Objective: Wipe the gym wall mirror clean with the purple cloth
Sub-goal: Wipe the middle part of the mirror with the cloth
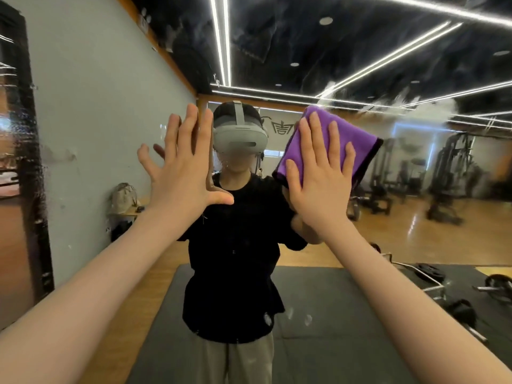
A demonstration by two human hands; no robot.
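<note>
Purple cloth ×1, right hand pressing it flat-fingered | left hand splayed, empty | mirror ×1

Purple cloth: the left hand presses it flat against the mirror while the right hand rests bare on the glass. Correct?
No, the hands are swapped. In the head view the right hand presses the purple cloth flat against the mirror, and the left hand rests bare on the glass.

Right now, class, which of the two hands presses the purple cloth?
The right hand, flat on the purple cloth; the left hand is bare, fingers spread.
</note>
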